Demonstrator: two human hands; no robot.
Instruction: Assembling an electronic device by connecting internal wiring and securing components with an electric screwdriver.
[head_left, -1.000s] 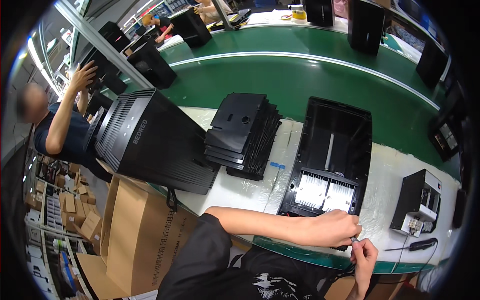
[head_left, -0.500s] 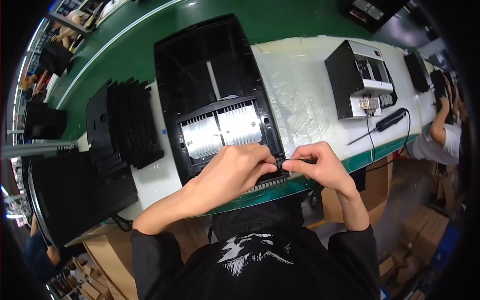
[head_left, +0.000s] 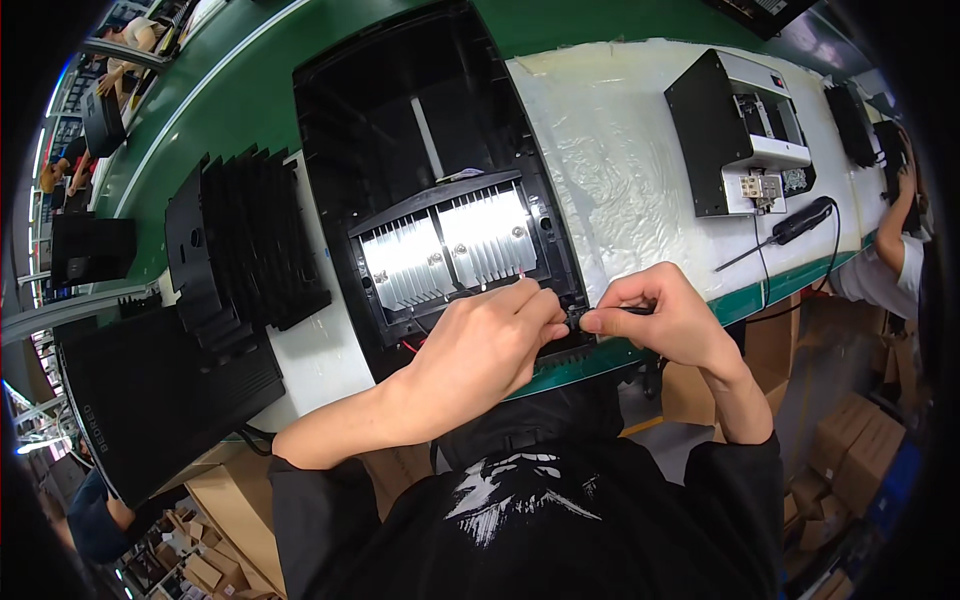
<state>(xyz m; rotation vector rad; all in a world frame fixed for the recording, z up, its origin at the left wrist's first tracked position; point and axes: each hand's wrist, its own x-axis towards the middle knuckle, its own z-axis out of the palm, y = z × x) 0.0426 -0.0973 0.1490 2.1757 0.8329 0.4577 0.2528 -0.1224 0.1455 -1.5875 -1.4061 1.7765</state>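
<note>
A long black plastic housing [head_left: 365,120] lies in front of me, its near end at the table's edge. Two finned silver heatsinks [head_left: 490,238] sit side by side in it, with screws in their faces. At the housing's near right corner my left hand [head_left: 500,335] is closed, thumb and fingertips pinched together; what they grip is hidden. Close beside it, my right hand [head_left: 665,318] pinches a small black piece between thumb and forefinger, its kind too small to make out. A bit of red wire [head_left: 411,346] shows next to my left wrist.
Stacked black panels [head_left: 250,240] and a large black casing [head_left: 150,400] stand on the left. To the right are a black-and-white screw feeder [head_left: 735,140] and a corded electric screwdriver [head_left: 800,222]. Co-workers sit at far left and right; cardboard boxes [head_left: 858,450] lie below.
The view has shifted slightly, and the fingers of both hands stay together at the housing's corner. More of the heatsinks and the red wire shows now.
</note>
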